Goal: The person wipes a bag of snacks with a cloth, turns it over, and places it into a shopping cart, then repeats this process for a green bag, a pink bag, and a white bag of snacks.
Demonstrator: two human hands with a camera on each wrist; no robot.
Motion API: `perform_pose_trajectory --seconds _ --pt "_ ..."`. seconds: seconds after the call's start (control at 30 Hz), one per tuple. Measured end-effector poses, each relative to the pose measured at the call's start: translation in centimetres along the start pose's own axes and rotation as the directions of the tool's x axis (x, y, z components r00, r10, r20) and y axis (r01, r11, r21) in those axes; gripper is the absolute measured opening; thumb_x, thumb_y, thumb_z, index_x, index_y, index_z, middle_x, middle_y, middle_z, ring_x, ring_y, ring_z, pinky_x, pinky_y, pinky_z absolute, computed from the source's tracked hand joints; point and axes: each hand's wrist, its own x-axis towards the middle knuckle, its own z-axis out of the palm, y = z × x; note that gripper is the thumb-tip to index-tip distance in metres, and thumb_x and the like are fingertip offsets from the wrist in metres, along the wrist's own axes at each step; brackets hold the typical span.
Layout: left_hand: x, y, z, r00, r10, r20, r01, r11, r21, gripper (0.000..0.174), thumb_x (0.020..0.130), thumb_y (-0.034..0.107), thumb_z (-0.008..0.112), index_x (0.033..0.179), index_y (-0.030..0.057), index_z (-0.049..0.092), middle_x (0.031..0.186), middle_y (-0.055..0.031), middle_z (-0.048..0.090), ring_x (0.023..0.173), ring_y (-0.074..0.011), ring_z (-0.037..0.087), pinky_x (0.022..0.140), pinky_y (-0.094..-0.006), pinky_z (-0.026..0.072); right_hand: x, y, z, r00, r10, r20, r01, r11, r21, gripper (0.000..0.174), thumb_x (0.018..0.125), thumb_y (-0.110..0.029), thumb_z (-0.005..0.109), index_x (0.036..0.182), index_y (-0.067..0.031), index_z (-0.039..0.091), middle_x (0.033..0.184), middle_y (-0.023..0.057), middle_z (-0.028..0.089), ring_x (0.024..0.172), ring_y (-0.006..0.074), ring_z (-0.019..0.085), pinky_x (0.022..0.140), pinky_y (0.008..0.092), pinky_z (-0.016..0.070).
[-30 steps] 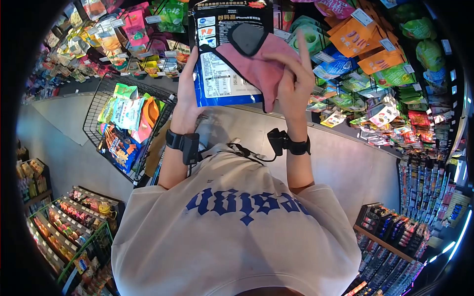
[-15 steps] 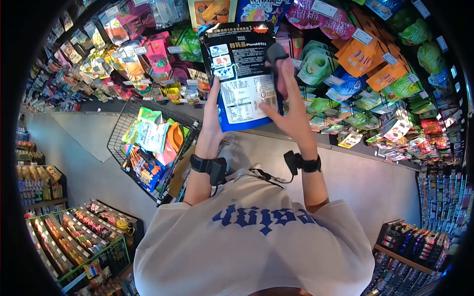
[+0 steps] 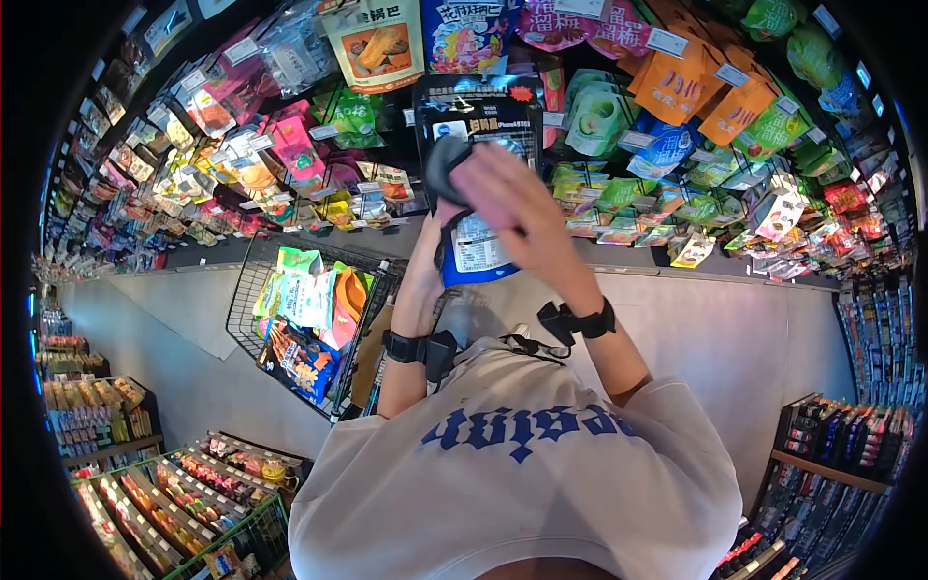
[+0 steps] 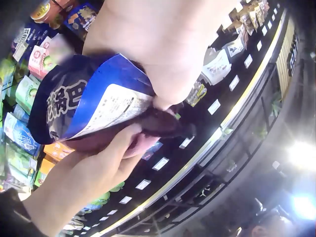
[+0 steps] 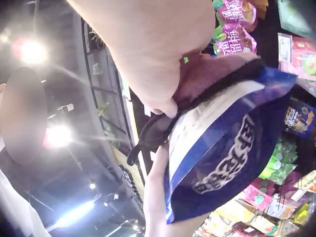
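A black and blue snack bag [image 3: 476, 256] stands upright before the shirt, its printed back towards the head view. My left hand [image 3: 421, 266] grips the bag's left edge. Across the bag's front reaches my right hand [image 3: 541, 232], holding a pink cloth [image 3: 483, 188] with a dark grey patch, which covers part of the print. In the left wrist view the right thumb pinches the cloth [image 4: 139, 144] near the left fingers, beside the bag [image 4: 111, 98]. The right wrist view shows the cloth [image 5: 212, 71] along the bag's edge [image 5: 227, 153], the left hand [image 5: 157, 195] below.
Racks of hanging snack bags [image 3: 667, 145] fill the far side. A black wire cart [image 3: 253, 300] with several packages stands on the left. Shelf units [image 3: 261, 522] are at the lower left and a display [image 3: 831, 474] at the lower right. Grey floor [image 3: 715, 338] lies between.
My right hand has moved left across the bag with the pink cloth, from the bag's right side to its left edge. The bag sits lower in the head view, still in my left hand.
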Motion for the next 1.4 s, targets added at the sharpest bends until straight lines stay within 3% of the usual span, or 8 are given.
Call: perform_pose_trajectory --seconds 0.07,0.27,0.47,0.6,0.67,0.87,1.17,1.4 --pt "-1.1 -1.7 0.3 0.971 0.226 -0.077 -0.203 0.951 0.232 0.05 0.102 0.041 0.047 0.135 0.0027 0.049 0.122 -0.0117 0.063 0.111 -0.0188 0.063 0.099 -0.0366 0.0506 0.2 -1.9 -0.7 0.989 0.054 0.137 -0.037 0.992 -0.123 0.064 0.073 0.0 0.051 0.136 -0.0123 0.055 0.147 0.0145 0.045 0.14 0.0352 0.037 0.112 0.0454 0.0334" --pt "0.0 -0.4 2.8 0.998 -0.05 -0.025 0.056 0.943 0.327 0.051 0.102 0.039 0.05 0.135 -0.0001 0.048 0.122 -0.0096 0.061 0.109 -0.0136 0.059 0.095 -0.029 0.046 1.2 1.2 -1.9 0.941 0.221 -0.255 -0.211 0.975 0.069 0.056 0.083 0.004 0.045 0.138 -0.0076 0.052 0.147 0.0181 0.043 0.14 0.0395 0.035 0.115 0.045 0.0274" --pt "1.0 -4.5 -1.3 0.98 0.193 0.05 -0.188 0.804 0.564 0.046 0.102 0.035 0.052 0.132 -0.0007 0.052 0.122 -0.0086 0.06 0.109 -0.0128 0.056 0.095 -0.028 0.0434 1.3 -1.6 -1.4 0.993 0.046 0.112 -0.025 0.982 -0.188 0.056 0.077 0.003 0.049 0.131 -0.0095 0.059 0.142 0.016 0.05 0.139 0.0372 0.038 0.114 0.0433 0.0303" --pt "0.1 -1.5 3.5 0.999 -0.026 -0.029 0.037 0.87 0.491 0.044 0.102 0.037 0.053 0.126 0.0006 0.056 0.112 -0.0047 0.064 0.1 -0.0104 0.058 0.089 -0.0273 0.0461 1.9 2.8 -1.7 0.987 0.048 -0.154 -0.061 0.995 -0.082 0.053 0.079 0.007 0.046 0.13 -0.0043 0.056 0.136 0.0168 0.053 0.133 0.0363 0.044 0.112 0.0433 0.0316" --pt "0.1 -1.5 3.7 0.999 -0.03 -0.035 0.043 0.87 0.492 0.045 0.102 0.037 0.052 0.127 0.0006 0.055 0.113 -0.0052 0.064 0.101 -0.0102 0.057 0.091 -0.0274 0.0453 1.1 4.9 -1.3 0.897 0.335 -0.289 -0.293 0.939 0.18 0.05 0.083 0.006 0.042 0.131 -0.0017 0.054 0.14 0.0167 0.05 0.138 0.0348 0.04 0.116 0.0413 0.0279" --pt "0.5 -2.5 3.2 0.991 0.133 0.009 -0.109 0.77 0.629 0.042 0.103 0.033 0.051 0.131 0.0021 0.054 0.118 -0.0063 0.061 0.107 -0.0117 0.054 0.096 -0.0286 0.0421 1.6 0.9 -0.5 0.995 0.085 -0.052 -0.086 0.996 -0.005 0.055 0.081 0.007 0.047 0.133 -0.0088 0.056 0.145 0.0178 0.045 0.14 0.0387 0.036 0.114 0.0445 0.0303" --pt "-0.3 -1.0 3.6 0.994 0.049 -0.096 -0.004 0.905 0.426 0.045 0.103 0.038 0.05 0.13 0.0026 0.055 0.12 -0.0058 0.061 0.108 -0.0118 0.058 0.094 -0.0279 0.0448 -2.4 8.5 0.6 0.796 0.496 -0.347 -0.462 0.868 0.182 0.051 0.085 0.003 0.051 0.136 -0.0004 0.045 0.134 0.0247 0.052 0.129 0.04 0.049 0.108 0.0374 0.0372" --pt "1.5 -0.3 0.1 0.971 0.225 -0.077 -0.224 0.974 0.01 0.06 0.102 0.054 0.037 0.125 0.0021 0.055 0.116 -0.0094 0.064 0.106 -0.0191 0.064 0.093 -0.0326 0.0525 -2.4 -0.9 1.3 0.995 0.011 0.099 -0.014 1.0 0.023 0.044 0.083 -0.001 0.056 0.126 -0.0082 0.062 0.136 0.0142 0.055 0.134 0.035 0.045 0.108 0.0464 0.0358"
